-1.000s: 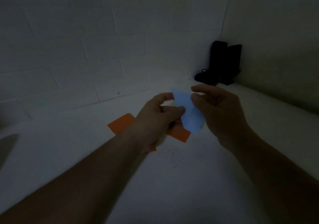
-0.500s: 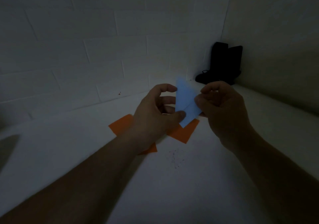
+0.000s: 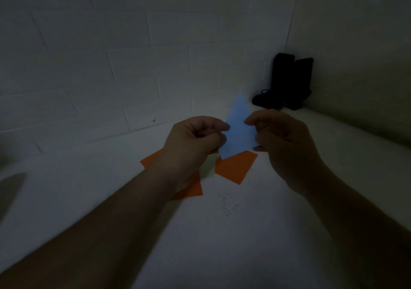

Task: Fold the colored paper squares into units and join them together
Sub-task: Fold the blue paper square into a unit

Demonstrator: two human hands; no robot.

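left hand (image 3: pixel 195 141) and right hand (image 3: pixel 282 141) are pinching the blue paper (image 3: pixel 238 133) above the bench (image 3: pixel 244 233), over orange squares (image 3: pixel 235 168); dim light is likely risking a misaligned crease.

Change over the last second. The blue paper (image 3: pixel 238 130), earlier a broad sheet tilted low between the hands, now stands upright as a narrow triangle, apex pointing up toward the wall. The left hand (image 3: pixel 195 146) has shifted its grip to the left edge; the right hand (image 3: pixel 287 146) has risen to pinch the right edge. More of the orange paper (image 3: pixel 235 166) on the worktop (image 3: pixel 222 244) is uncovered.
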